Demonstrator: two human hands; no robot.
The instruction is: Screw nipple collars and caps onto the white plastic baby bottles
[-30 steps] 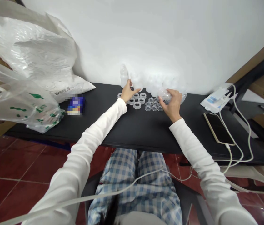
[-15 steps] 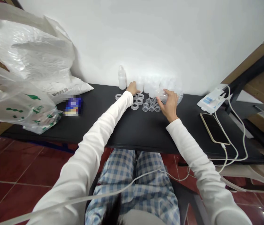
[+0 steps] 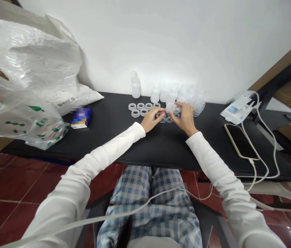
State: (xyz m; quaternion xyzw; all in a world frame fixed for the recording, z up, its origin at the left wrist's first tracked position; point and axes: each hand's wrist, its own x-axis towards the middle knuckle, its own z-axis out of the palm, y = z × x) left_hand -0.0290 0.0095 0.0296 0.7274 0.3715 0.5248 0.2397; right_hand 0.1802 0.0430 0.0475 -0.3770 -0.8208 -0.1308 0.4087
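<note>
My right hand (image 3: pixel 186 119) grips a clear plastic bottle cap (image 3: pixel 171 107), tilted on its side above the table. Close to its left, my left hand (image 3: pixel 152 119) has thumb and fingers pinched together; what lies between them is too small to make out. Beneath both hands are clear bottle nipples (image 3: pixel 169 119), partly covered. Several translucent screw rings (image 3: pixel 135 113) lie in rows left of and behind my left hand. A capped baby bottle (image 3: pixel 135 88) stands upright by the wall. Several white bottles (image 3: pixel 155 94) stand grouped behind my hands, with clear caps (image 3: pixel 199 107) at their right.
Large plastic bags (image 3: pixel 31 62) and a blue packet (image 3: pixel 81 116) occupy the left of the black table (image 3: pixel 104 127). At the right lie a phone (image 3: pixel 240 142) with a white cable (image 3: pixel 271 137) and a white pouch (image 3: pixel 237 110).
My left hand has come back from the bottles by the wall towards the nipples, near my right hand. My right hand has brought a clear cap leftwards from the group. More rings are uncovered.
</note>
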